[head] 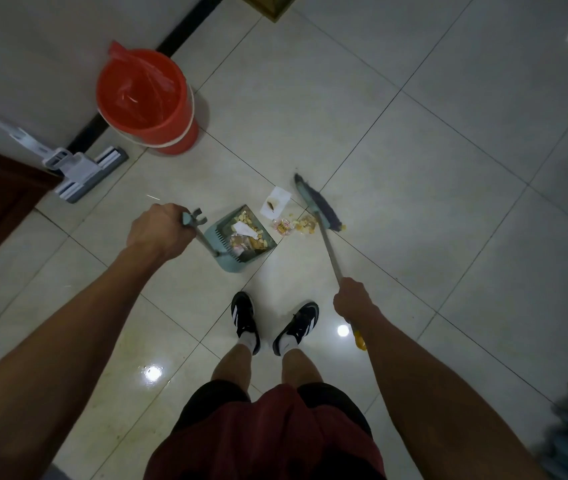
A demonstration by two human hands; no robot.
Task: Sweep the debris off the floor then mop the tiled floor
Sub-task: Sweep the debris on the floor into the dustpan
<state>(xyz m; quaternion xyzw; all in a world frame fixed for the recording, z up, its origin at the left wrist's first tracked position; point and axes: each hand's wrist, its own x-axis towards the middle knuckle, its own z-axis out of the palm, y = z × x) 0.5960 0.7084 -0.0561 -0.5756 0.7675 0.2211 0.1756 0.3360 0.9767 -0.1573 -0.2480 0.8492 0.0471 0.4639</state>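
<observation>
On tiled floor (397, 140) — left hand (158, 230) grips dustpan (241, 237) handle, right hand (353, 297) grips broom (317, 206) — debris (305, 225) between.

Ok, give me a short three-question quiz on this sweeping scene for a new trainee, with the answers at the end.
1. True or false: the dustpan already holds some debris.
2. Which hand grips the broom handle: A) left hand, B) right hand?
3. Fill in: the flat mop leans by the wall beside the ____ bin.

Key:
1. True; crumbs and paper lie in the pan, while a white paper scrap and other bits are still on the tiled floor.
2. B; the left hand holds the dustpan's handle.
3. Red, lined with a red bag.
</observation>
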